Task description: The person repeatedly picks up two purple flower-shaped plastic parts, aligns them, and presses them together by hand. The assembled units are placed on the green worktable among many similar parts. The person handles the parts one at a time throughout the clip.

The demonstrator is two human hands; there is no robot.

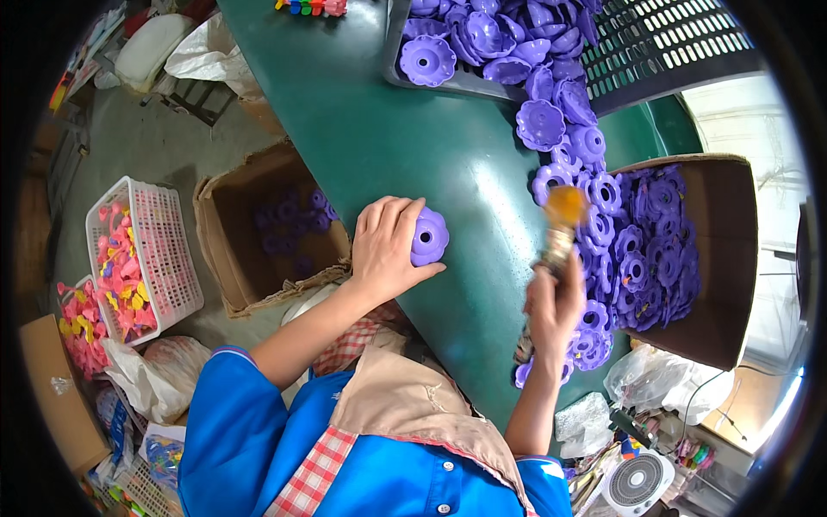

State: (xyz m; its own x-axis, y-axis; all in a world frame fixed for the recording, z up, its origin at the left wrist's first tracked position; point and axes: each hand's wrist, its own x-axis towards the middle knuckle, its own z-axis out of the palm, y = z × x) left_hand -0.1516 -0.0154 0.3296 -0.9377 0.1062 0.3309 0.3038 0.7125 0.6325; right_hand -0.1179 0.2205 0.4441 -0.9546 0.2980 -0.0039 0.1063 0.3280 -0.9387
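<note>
- One green table (379, 155) runs diagonally in front of the person, with every place below told from it.
- One heap of purple flower-shaped pieces (599, 228) covers its right side, close beside the working hands; too many overlap to count.
- One black slotted crate (394, 43) at its far end, full of more purple pieces, also past counting.
- Two open cardboard boxes with purple pieces inside: the left box (233, 258) off its left edge, the right box (730, 258) at its right, opening toward it.
- Two white baskets (177, 250) of pink and yellow parts, on the floor well left of it.
- One white fan (637, 480) and one clear plastic bag (662, 379), beyond its lower right.
- A few multicoloured parts (312, 7) on its far left corner, cut by the frame.
- One left hand (386, 250), over its left edge, fingers and thumb curled around one purple flower piece (430, 236); whether that piece touches the tabletop I cannot tell.
- One right hand (554, 306), over its right part, closed round the handle of one mallet (566, 207), whose blurred orange head hides part of the heap.
</note>
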